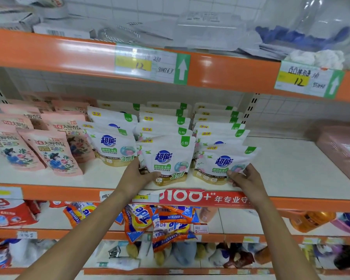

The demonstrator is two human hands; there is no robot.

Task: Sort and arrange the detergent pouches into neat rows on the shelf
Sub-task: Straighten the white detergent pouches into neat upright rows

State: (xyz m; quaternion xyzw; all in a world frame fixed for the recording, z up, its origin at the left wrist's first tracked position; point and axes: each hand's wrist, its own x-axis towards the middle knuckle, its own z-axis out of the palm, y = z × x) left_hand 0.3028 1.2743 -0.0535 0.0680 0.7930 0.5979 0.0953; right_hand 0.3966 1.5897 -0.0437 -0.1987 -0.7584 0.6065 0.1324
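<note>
While both my arms reach up to the middle shelf [281, 168], my left hand [138, 176] grips the front white pouch of the centre row [168, 158] at its lower left corner, thumb across the face and fingers behind it. My right hand [246, 178] pinches the lower right corner of the front white pouch of the right row [222, 164], thumb on the front, other fingers curled at its edge. Both pouches stand upright near the shelf's front lip.

I count three rows of white pouches. The left row [111, 144] shows about three, with its front pouch standing further back than the two I hold. The centre row shows about five, one behind another. The right row shows six or seven, though the rearmost blur together and I cannot count them exactly.

Left of the white ones stand the pink pouches [51, 152], at least six visible in loose, leaning rows. Right of the white rows the shelf is bare up to a pink basket [339, 150] at the far edge.

Two price tags [150, 63] hang on the orange rail above. A red banner [200, 197] runs along the rail just below my hands, and orange packets [170, 223] are heaped on the shelf underneath.
</note>
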